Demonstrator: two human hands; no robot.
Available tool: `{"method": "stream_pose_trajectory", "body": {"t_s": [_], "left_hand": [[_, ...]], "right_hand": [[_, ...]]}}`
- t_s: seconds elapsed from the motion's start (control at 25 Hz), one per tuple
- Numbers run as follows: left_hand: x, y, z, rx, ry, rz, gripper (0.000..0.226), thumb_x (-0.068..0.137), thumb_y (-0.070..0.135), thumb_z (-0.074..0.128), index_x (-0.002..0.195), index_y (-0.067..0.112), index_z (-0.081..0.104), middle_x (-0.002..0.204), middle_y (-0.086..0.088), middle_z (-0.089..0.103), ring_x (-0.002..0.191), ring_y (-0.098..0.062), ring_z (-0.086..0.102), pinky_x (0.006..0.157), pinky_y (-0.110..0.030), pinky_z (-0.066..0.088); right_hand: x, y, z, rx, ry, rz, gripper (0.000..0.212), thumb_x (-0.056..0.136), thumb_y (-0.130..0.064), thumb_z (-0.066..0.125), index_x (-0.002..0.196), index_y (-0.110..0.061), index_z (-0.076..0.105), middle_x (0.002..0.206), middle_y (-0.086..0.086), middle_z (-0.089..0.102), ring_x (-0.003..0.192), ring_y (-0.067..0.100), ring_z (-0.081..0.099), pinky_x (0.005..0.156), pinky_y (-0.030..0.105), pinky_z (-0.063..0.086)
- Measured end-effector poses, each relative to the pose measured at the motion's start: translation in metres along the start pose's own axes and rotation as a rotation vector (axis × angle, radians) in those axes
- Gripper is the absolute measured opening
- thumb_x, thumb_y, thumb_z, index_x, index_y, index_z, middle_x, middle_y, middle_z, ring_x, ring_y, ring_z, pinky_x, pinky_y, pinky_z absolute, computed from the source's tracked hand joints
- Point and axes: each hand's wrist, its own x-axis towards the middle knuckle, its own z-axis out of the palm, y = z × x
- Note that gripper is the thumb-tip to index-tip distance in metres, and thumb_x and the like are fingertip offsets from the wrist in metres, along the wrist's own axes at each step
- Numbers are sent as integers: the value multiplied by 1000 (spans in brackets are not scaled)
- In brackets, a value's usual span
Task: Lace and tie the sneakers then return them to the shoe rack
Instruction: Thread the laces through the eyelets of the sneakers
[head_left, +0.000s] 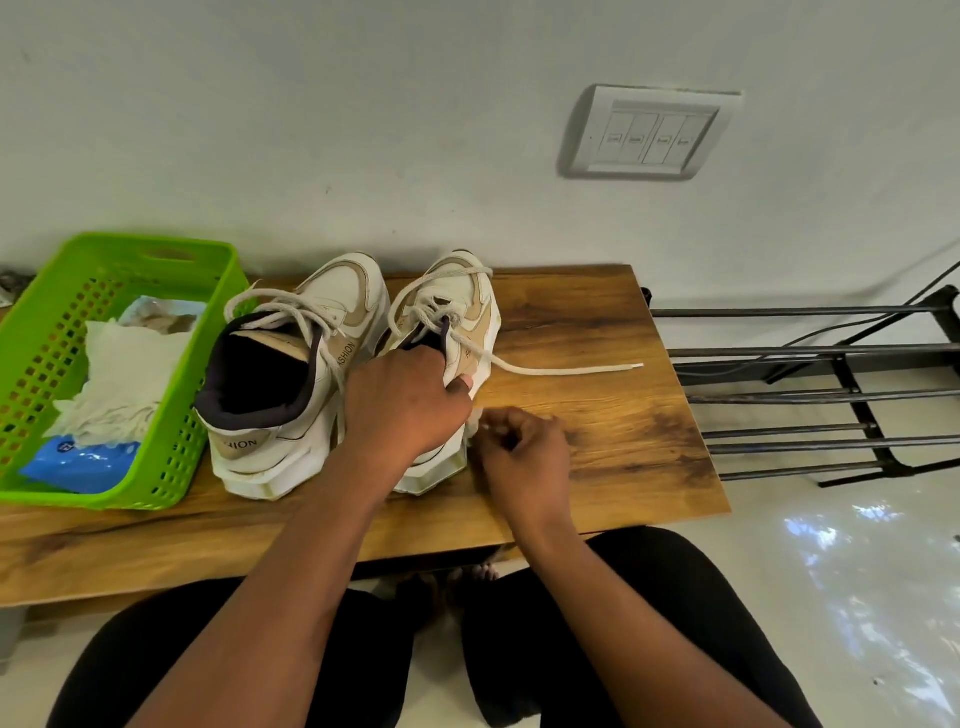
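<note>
Two white and tan sneakers stand side by side on the wooden table (597, 415), toes toward the wall. The left sneaker (291, 384) has loose laces draped over its tongue. My left hand (405, 405) grips the collar and heel of the right sneaker (457, 306), thumb on its outer side. One cream lace (561, 370) trails from that shoe across the table to the right. My right hand (524, 447) rests just right of the shoe's heel with its fingers curled; a pale lace tip seems pinched at the fingertips.
A green plastic basket (47, 322) with cloths and a blue packet sits at the table's left end. A black metal shoe rack (810, 395) stands to the right of the table. The wall with a switch plate (649, 135) is directly behind.
</note>
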Motion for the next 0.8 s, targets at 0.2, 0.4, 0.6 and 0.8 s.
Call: {"method": "stream_pose_trajectory", "body": {"t_s": [0.2, 0.4, 0.6, 0.8], "left_hand": [[-4, 2, 1, -19, -11, -24, 37, 94, 50, 47, 75, 18, 53, 69, 1, 53, 71, -26, 53, 83, -39, 42], [-2, 7, 2, -76, 15, -123, 34, 93, 47, 49, 73, 19, 50, 62, 6, 43, 66, -19, 44, 69, -31, 35], [-6, 11, -16, -206, -51, 29, 52, 91, 68, 38, 74, 22, 54, 66, 5, 61, 64, -15, 60, 65, -32, 46], [-37, -16, -12, -83, 94, 293, 58, 71, 78, 57, 106, 34, 69, 151, 7, 36, 144, -18, 21, 112, -47, 33]], "right_hand": [[46, -3, 17, 181, 221, 23, 17, 92, -7, 66, 105, -14, 75, 89, -1, 78, 80, 12, 74, 69, 27, 60], [-13, 1, -3, 100, -51, 15, 8, 93, -15, 69, 98, -17, 75, 82, 1, 78, 72, 22, 73, 65, 40, 59], [10, -1, -21, 65, -48, -6, 7, 89, -18, 71, 94, -20, 75, 80, 5, 76, 72, 25, 71, 68, 51, 60], [45, -8, -30, -110, 26, -218, 17, 92, -17, 69, 108, -20, 75, 97, -5, 76, 87, 7, 71, 76, 27, 58]]}}
